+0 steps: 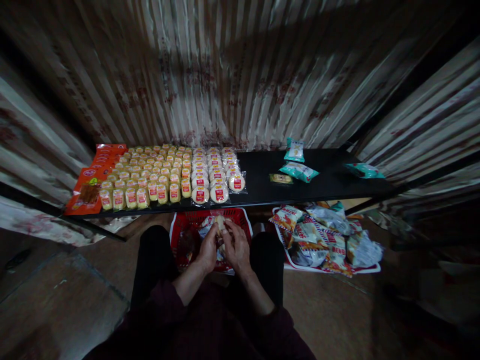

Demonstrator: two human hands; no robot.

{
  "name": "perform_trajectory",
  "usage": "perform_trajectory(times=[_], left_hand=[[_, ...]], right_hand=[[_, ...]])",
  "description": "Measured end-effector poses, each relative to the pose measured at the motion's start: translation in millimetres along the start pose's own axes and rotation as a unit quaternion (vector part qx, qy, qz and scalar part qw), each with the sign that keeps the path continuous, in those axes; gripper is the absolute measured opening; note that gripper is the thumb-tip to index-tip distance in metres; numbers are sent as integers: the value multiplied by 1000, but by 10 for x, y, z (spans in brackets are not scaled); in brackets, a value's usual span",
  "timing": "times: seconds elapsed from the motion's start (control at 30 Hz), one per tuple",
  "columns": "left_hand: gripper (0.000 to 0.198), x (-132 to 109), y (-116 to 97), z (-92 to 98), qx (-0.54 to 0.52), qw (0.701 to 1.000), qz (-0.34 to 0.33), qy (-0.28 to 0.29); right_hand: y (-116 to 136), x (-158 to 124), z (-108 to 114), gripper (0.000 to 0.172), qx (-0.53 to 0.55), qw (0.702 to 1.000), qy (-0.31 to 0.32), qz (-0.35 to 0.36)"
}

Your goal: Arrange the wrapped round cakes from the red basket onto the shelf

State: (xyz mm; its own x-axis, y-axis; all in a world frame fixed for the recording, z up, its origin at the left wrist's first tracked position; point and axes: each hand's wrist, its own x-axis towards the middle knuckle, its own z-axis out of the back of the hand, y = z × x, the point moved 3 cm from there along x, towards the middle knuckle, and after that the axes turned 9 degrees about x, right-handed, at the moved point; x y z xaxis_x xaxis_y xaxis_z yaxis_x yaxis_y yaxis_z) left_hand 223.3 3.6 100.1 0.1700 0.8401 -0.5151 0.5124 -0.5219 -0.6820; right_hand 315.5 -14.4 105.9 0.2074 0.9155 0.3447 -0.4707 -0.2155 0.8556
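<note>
My left hand and my right hand meet over a red basket on the floor between my knees. Together they hold a round pale wrapped snack. On the black shelf just beyond lie rows of round wrapped cakes, small yellow packets and orange packs at the far left.
Teal snack packs and a small flat packet lie on the shelf's right half. A white basket heaped with snack bags stands on the floor at the right. Striped curtain hangs behind. The floor is brown.
</note>
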Motion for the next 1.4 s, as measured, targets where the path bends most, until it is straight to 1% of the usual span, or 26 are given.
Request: perform_trajectory(times=[0.13, 0.23, 0.33, 0.43, 0.5, 0.57, 0.67, 0.77, 0.87, 1.07, 1.2, 1.3, 1.4], left_hand=[[43, -49, 9, -28, 65, 998, -10, 3], [42, -71, -37, -45, 136, 989, -52, 14], [40, -49, -57, -59, 200, 975, -98, 21], [45, 19, -40, -71, 244, 961, -127, 17], [48, 74, -35, -85, 262, 953, -152, 10], [47, 128, -42, -103, 281, 944, -174, -3], [45, 198, -80, -155, 318, 925, -207, -19], [42, 250, -136, -233, 352, 902, -248, -32], [40, 289, -175, -312, 373, 886, -273, -45], [44, 345, -185, -447, 413, 865, -281, -46], [48, 381, -215, -559, 449, 844, -291, -43], [50, 424, -257, -652, 472, 827, -301, -48], [50, 499, -293, -735, 476, 822, -308, -49]], right_hand=[[-15, -39, 35, 48, 40, 998, 17, -34], [-48, -36, 87, 51, 100, 989, -9, -104], [-88, 4, 147, 50, 187, 967, -39, -168], [-146, 62, 189, 50, 260, 940, -52, -216], [-198, 99, 207, 52, 296, 921, -65, -245], [-248, 139, 228, 53, 311, 910, -82, -261], [-308, 215, 270, 51, 294, 916, -90, -258], [-353, 307, 337, 52, 243, 938, -98, -227], [-384, 396, 407, 53, 202, 955, -108, -189], [-461, 550, 469, 50, 179, 963, -83, -185], [-542, 689, 494, 46, 160, 967, -96, -174], [-599, 826, 504, 46, 160, 967, -99, -171], [-653, 974, 520, 45, 151, 968, -112, -168]])
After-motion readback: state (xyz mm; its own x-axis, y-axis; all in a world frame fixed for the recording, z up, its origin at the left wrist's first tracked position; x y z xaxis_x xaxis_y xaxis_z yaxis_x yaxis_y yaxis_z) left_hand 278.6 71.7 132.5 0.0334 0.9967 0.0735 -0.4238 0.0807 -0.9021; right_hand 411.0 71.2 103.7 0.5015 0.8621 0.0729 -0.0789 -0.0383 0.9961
